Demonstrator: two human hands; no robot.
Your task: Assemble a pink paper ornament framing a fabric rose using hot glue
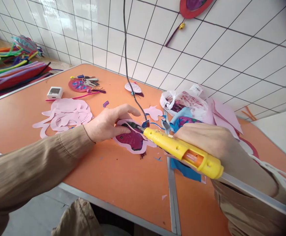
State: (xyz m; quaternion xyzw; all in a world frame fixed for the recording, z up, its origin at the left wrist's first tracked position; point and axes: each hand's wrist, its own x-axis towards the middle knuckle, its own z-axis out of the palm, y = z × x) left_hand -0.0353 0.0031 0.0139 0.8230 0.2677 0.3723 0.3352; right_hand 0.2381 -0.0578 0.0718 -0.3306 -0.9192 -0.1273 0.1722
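Observation:
My right hand (206, 137) is wrapped round a yellow hot glue gun (179, 146), with a long clear glue stick (256, 193) running out of its back end. The gun's tip points left at a pink-edged felt piece (130, 142) with a purple patterned middle. My left hand (112, 123) pinches the upper left edge of that felt piece, lifting a pink layer near the nozzle. A small dark tassel shows under the piece's lower edge. The gun's black cord (126, 59) hangs down in front of the wall.
Pink felt cut-outs (66, 113) lie in a pile at left, near a small white box (55, 92). Keys (90, 82) rest by a round red ornament (75, 86). Scissors (165, 124), blue cloth (187, 170) and a plastic bag (187, 101) are at right. A tiled wall stands behind.

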